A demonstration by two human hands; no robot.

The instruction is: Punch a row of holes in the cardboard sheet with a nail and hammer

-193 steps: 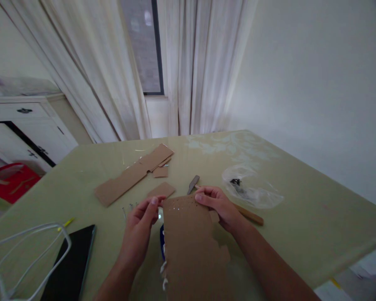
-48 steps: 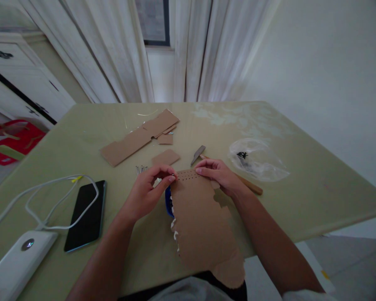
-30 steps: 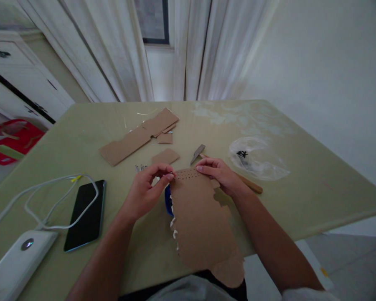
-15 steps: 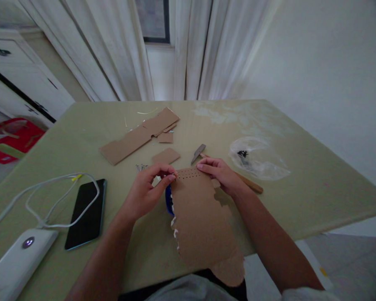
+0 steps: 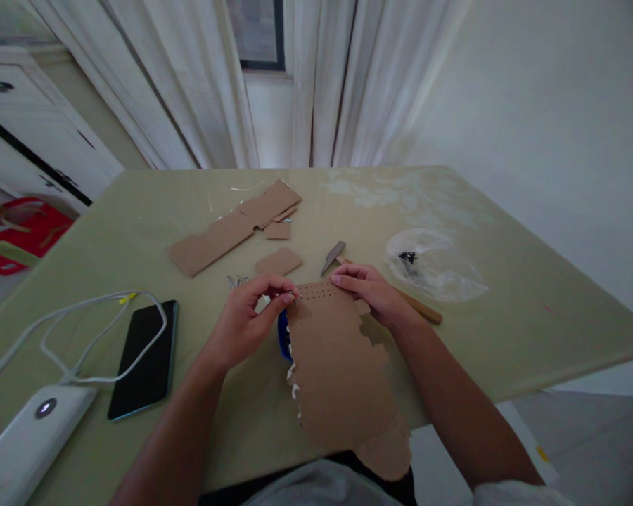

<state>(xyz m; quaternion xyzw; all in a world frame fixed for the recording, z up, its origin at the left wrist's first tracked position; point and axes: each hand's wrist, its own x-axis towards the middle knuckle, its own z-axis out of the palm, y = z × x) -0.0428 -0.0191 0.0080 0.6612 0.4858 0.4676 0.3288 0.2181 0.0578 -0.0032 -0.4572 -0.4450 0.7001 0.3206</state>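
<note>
A torn piece of cardboard (image 5: 337, 365) with rows of small holes near its far edge lies in front of me, its near end reaching past the table edge. My left hand (image 5: 250, 316) is closed in a pinch at the far left corner, thumb and index tips together; a tiny dark thing seems to be between them, too small to name. With thumb and fingers, my right hand (image 5: 369, 292) grips the far right corner. Under the cardboard's left side a blue container (image 5: 283, 336) partly shows, the remainder hidden.
Beyond my hands lie a hammer (image 5: 333, 257), several metal nails or screws (image 5: 237, 282), a small cardboard piece (image 5: 278, 261) and long cardboard strips (image 5: 216, 242). A clear bag (image 5: 443, 270) with black bits sits right. Left are a phone (image 5: 142, 362), white power bank (image 5: 36, 439) and cable (image 5: 84, 299).
Both hands keep their pinches in almost the same place. The whole view has shifted very slightly; nothing on the table has visibly moved.
</note>
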